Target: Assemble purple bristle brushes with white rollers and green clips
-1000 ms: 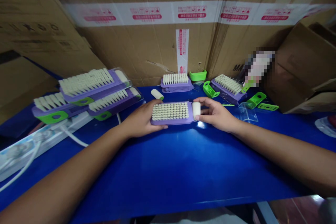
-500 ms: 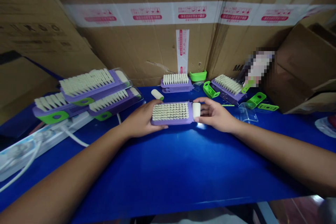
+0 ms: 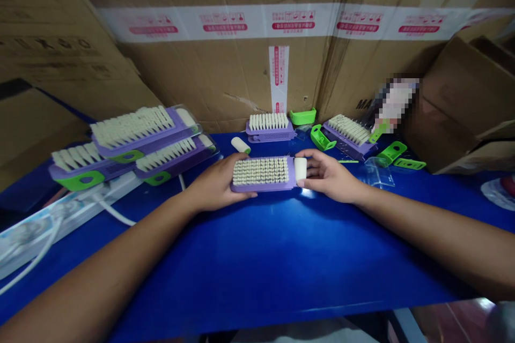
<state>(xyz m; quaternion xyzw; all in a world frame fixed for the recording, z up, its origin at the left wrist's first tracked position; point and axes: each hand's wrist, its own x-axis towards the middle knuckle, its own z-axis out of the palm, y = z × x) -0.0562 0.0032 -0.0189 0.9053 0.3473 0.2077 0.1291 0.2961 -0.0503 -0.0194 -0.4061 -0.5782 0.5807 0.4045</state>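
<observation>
**Reviewer:** Where does the work piece lie relative to the hands?

**Fitter:** The purple scrubbing brush (image 3: 261,171) lies between the two hands, bristles up, just above the blue table (image 3: 281,257) or resting on it; contact cannot be confirmed. Its long axis runs left to right, straight across the person's view.

**Reviewer:** State of each hand?

**Fitter:** The left hand (image 3: 217,185) is closed around the brush's left end, grasping the body. The right hand (image 3: 328,176) grips the white cylindrical insert (image 3: 300,169) at the right end, with fingertips on it. The insert sits against the end of the brush, so the right hand is the nearer to it.

**Reviewer:** What lies around the hands?

**Fitter:** Ahead of the left hand lies a loose white insert (image 3: 240,144) with a green end. Ahead of the gap between the hands stands a second purple brush (image 3: 269,131). Ahead of the right hand are a third purple brush (image 3: 349,131), a green clip (image 3: 322,138) and a clear plastic blister (image 3: 376,165). Beyond the left hand sits a stack of packaged brushes (image 3: 132,142).

**Reviewer:** Obstructions?

**Fitter:** None lies between the hands and the brush in hand.
</observation>
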